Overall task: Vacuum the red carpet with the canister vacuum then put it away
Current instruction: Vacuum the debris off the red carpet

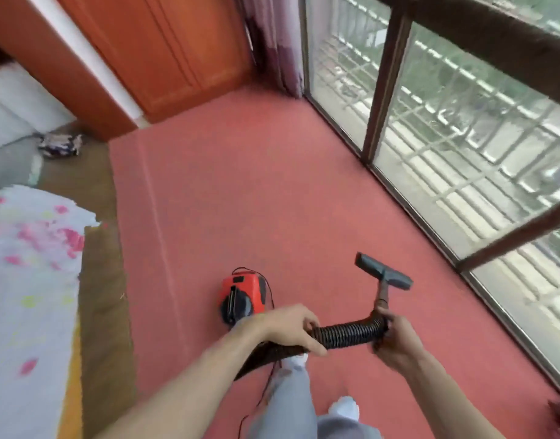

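The red carpet (240, 185) fills the middle of the floor. A red and black canister vacuum (242, 297) sits on it just ahead of me, a thin black cord trailing from it. My left hand (293, 327) grips the black ribbed hose (348, 335) at its near end. My right hand (396, 340) holds the hose's far end where the short wand joins. The dark flat nozzle (383, 271) points forward, to the right of the canister; whether it touches the carpet I cannot tell.
Glass windows with a dark frame (386, 90) run along the right. An orange wooden wardrobe (164, 52) and a curtain (278, 42) stand at the back. A bed with a floral cover (28, 280) lies at the left, on a brown mat (98, 280). My legs are below.
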### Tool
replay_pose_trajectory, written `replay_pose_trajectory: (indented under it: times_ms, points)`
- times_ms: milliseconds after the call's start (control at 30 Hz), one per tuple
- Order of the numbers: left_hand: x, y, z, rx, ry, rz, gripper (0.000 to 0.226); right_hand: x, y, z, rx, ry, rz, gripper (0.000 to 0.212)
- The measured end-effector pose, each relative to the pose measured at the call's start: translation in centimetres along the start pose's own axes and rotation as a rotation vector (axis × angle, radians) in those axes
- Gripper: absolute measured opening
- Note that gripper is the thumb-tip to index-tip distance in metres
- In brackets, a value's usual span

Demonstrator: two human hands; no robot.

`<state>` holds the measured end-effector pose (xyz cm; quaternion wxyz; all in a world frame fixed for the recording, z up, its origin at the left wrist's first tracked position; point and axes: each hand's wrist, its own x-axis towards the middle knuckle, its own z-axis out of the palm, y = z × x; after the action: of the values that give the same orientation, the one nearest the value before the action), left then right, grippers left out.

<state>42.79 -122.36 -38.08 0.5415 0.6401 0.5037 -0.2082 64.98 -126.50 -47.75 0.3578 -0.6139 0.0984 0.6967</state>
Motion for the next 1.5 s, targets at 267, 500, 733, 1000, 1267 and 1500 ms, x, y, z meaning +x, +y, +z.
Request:
replay_pose_trajectory:
  times_ms: [267, 500, 733, 1000, 1267, 1500]
  points:
    - [-12.9, -6.4, -3.6, -0.266, 0.313, -0.055, 0.038, -9.5, -3.1, 16.3, -0.533, -0.097, -0.131, 0.019]
    - [-18.2, -12.2, -3.7, -0.435, 0.477, -0.026, 0.028, -13.4, -0.1, 23.2, -0.616, -0.19, -0.126, 0.018]
    - [-22.1, -14.4, -0.3, -0.47, 0.606, -0.099, 0.036, -14.4, 4.1, 23.7, -0.648, -0.279, -0.046, 0.016]
    - [-25.5, -14.5, 6.9, -0.506, 0.743, -0.151, 0.036, -15.1, 10.1, 22.0, -0.685, -0.296, 0.083, 0.018]
    - [-25.9, -16.1, 8.4, -0.441, 0.788, -0.167, 0.04, -15.1, 13.0, 19.3, -0.453, -0.251, 0.168, 0.022]
    - [-25.0, -18.8, 4.6, -0.339, 0.687, -0.103, 0.043, -13.6, 13.7, 20.3, -0.335, -0.134, 0.129, 0.02]
